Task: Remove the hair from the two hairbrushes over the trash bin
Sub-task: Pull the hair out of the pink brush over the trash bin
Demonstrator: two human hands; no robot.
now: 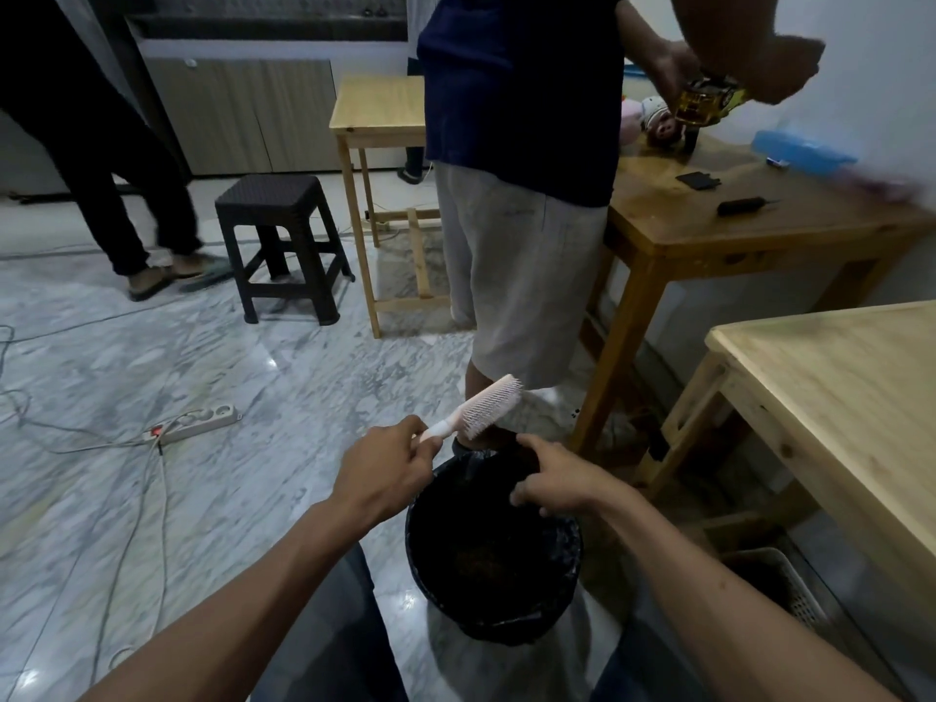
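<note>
My left hand (387,471) grips the handle of a pink hairbrush (483,410), whose bristled head points up and to the right, above the far rim of the trash bin. The black, bag-lined trash bin (420,559) stands on the floor between my knees. My right hand (554,478) hovers over the bin's far right rim with its fingers curled downward and pinched; whether hair is between them I cannot tell. Only one hairbrush is in view.
A person in grey shorts (516,276) stands just behind the bin. A light wooden table (851,397) is at the right, a darker table (734,220) behind it. A white basket (780,585) sits under the right table. A power strip (195,423) with cables lies on the marble floor at left; a dark stool (278,235) stands further back.
</note>
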